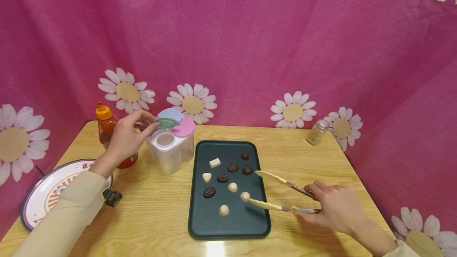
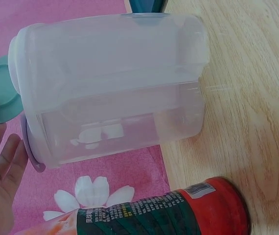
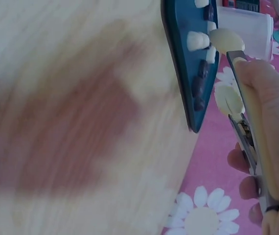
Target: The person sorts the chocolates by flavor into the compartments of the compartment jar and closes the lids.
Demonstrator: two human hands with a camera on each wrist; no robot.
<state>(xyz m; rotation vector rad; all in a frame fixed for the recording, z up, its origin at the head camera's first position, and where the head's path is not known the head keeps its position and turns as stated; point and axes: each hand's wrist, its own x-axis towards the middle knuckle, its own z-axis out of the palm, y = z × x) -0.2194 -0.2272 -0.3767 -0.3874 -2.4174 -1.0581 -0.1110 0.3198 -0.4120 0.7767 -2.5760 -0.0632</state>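
Note:
My left hand point(image 1: 126, 134) pinches the edge of a raised green lid point(image 1: 167, 123) on a clear, compartmented storage container point(image 1: 170, 160). Below that lid a round opening point(image 1: 166, 139) shows in the white top. The left wrist view shows thumb and fingers at the green lid point(image 2: 3, 93), beside the container's wall point(image 2: 105, 63). In my right hand point(image 1: 337, 207) is a pair of tongs point(image 1: 265, 204) with its arms spread apart. One tong tip meets a white swirled chocolate point(image 1: 245, 196) on the dark tray point(image 1: 228, 227); the other tip overlaps the tray's right edge.
Several dark chocolates point(image 1: 223, 178) and white ones point(image 1: 215, 163) lie spread over the tray. Left of the container stands a red sauce bottle point(image 1: 128, 161) with an orange cap. A patterned plate point(image 1: 33, 193) lies at the far left, and a shaker jar point(image 1: 317, 132) stands at the back right.

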